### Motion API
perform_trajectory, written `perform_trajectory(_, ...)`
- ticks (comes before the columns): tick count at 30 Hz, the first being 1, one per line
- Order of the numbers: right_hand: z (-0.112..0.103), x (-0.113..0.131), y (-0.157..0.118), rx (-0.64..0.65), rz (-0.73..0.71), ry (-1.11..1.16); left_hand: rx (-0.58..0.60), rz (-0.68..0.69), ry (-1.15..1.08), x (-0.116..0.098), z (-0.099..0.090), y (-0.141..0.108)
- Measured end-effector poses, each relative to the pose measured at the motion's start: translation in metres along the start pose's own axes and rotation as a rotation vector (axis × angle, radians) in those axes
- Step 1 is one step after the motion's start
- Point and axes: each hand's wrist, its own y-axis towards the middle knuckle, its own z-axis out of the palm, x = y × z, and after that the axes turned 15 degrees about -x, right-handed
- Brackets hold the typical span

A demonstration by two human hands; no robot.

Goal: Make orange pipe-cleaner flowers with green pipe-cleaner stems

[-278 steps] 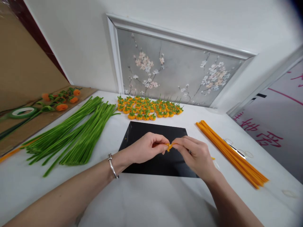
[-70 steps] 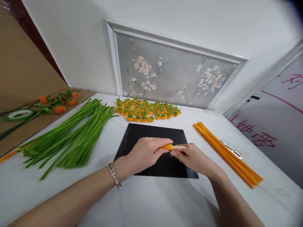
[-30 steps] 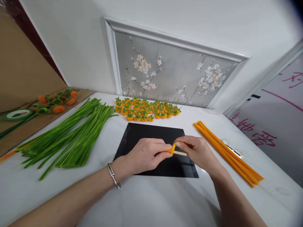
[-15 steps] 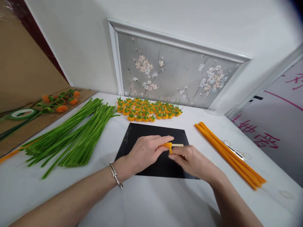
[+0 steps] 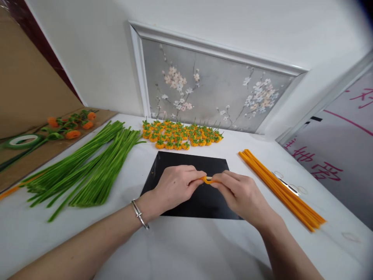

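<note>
Above the black mat, my left hand pinches an orange pipe cleaner that is wound on a thin pale stick. My right hand is closed at the other side, its thumb and fingers on the pipe cleaner and close against the stick. Only a short stretch of both shows between the fingertips; the rest is hidden by my hands. Behind the mat stand several small orange pumpkin-like shapes with green tops.
Green pipe cleaners lie in a spread bundle at left. Orange pipe cleaners and scissors lie at right. Green tape and orange flowers rest on cardboard. A framed flower panel is on the wall behind.
My right hand has come over the stick's exposed end, its fingers now nearer the left fingertips. The hanging pipe cleaner end no longer shows. The view has shifted slightly.
</note>
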Motion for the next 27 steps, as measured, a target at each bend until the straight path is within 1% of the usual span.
perform_trajectory(2,0.001,-0.002,0.001,-0.082,0.010,0.007,0.003,0.014,-0.015,-0.001,0.001,0.000)
perform_trajectory(5,0.000,-0.005,0.003,-0.168,0.028,0.010,0.008,0.028,-0.051,-0.004,0.000,0.000)
perform_trajectory(8,0.001,-0.010,0.005,-0.223,0.004,-0.016,0.015,0.035,-0.086,-0.007,-0.002,0.001)
perform_trajectory(10,0.003,-0.014,0.004,-0.227,-0.008,-0.045,0.013,0.040,-0.105,-0.008,-0.003,0.002)
perform_trajectory(13,0.007,-0.019,0.003,-0.149,0.006,-0.073,0.000,0.045,-0.143,-0.008,-0.002,0.002)
perform_trajectory(18,0.011,-0.018,0.002,0.087,0.098,-0.082,-0.053,0.016,-0.196,-0.008,-0.001,0.001)
perform_trajectory(21,0.012,-0.013,0.001,0.199,0.112,-0.030,-0.057,-0.025,-0.189,-0.007,-0.001,0.001)
perform_trajectory(23,0.012,-0.009,0.000,0.231,0.096,-0.026,-0.083,-0.058,-0.185,-0.006,-0.001,0.002)
perform_trajectory(25,0.012,-0.006,0.000,0.236,0.084,-0.051,-0.117,-0.072,-0.170,-0.005,-0.001,0.002)
perform_trajectory(27,0.010,-0.003,0.000,0.241,0.058,-0.072,-0.118,-0.068,-0.139,-0.004,-0.002,0.002)
